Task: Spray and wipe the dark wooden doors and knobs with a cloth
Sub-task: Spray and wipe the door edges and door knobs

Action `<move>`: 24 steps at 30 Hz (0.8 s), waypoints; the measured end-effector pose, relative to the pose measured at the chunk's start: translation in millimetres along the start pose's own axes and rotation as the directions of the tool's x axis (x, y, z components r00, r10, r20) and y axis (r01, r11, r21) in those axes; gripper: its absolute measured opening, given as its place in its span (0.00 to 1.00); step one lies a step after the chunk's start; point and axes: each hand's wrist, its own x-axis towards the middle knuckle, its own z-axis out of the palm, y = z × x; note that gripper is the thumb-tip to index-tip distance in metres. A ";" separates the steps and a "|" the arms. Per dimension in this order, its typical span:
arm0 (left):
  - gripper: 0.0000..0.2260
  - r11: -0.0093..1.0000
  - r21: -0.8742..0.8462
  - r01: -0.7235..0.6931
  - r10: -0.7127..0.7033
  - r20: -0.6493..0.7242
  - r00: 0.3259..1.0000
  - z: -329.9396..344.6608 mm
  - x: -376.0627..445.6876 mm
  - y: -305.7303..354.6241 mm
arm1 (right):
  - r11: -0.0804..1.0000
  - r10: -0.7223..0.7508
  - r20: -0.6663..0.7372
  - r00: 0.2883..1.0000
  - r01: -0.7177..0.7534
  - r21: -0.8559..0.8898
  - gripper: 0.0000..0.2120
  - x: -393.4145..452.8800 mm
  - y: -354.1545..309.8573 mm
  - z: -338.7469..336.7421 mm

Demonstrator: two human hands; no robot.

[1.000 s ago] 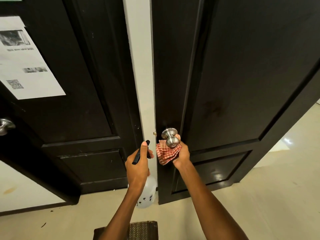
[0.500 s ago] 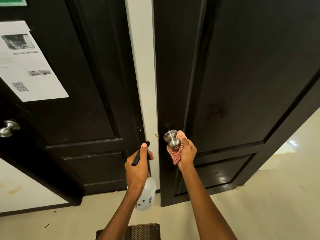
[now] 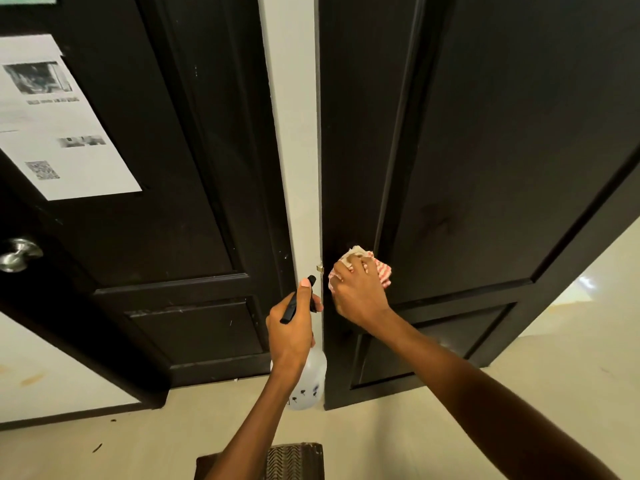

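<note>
Two dark wooden doors side by side, with a pale strip of wall (image 3: 294,133) between. On the left door (image 3: 166,202), a printed paper notice (image 3: 59,133) stuck high up, and lower at the far edge a metal knob (image 3: 19,254), bare and shiny, not yet under the cloth. Near the middle, the left hand (image 3: 292,327) wrapped around the neck of a spray bottle (image 3: 308,382), thumb laid along the black trigger head, clear body hanging below; probably kept low and ready so the next spray costs no extra reach. Just right of it, the right hand (image 3: 360,292) curled over a red-and-white checked cloth (image 3: 379,271), fingers bent and pressing the fabric around what should be the knob of the right door (image 3: 502,168); the knob itself fully hidden under cloth and hand. Likely a wrap-and-twist grip, chosen to rub the whole round surface at once. Right door surface dark, glossy, with faint dull smears above the hand. At the bottom edge, a brown patterned thing (image 3: 294,460), unclear what
</note>
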 end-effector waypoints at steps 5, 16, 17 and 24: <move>0.22 1.000 -0.016 -0.022 0.022 -0.015 1.000 2.5 -4.1 3.6 | 0.868 -0.229 0.418 0.879 0.378 -0.321 0.14 6.1 -15.4 0.8; 0.24 0.998 -0.066 0.005 -0.007 -0.028 1.000 -13.2 -9.2 7.1 | 0.988 -0.117 0.058 0.991 0.122 -0.097 0.10 2.1 10.8 -11.6; 0.23 0.998 -0.062 0.005 -0.008 -0.038 0.999 -14.3 -8.8 7.5 | 0.978 -0.160 0.086 0.983 0.169 -0.121 0.10 3.5 9.3 -11.1; 0.24 0.999 -0.052 0.003 -0.005 -0.045 0.999 -16.2 -12.6 11.0 | 0.855 -0.300 0.406 0.863 0.433 -0.287 0.14 11.6 -6.1 -12.9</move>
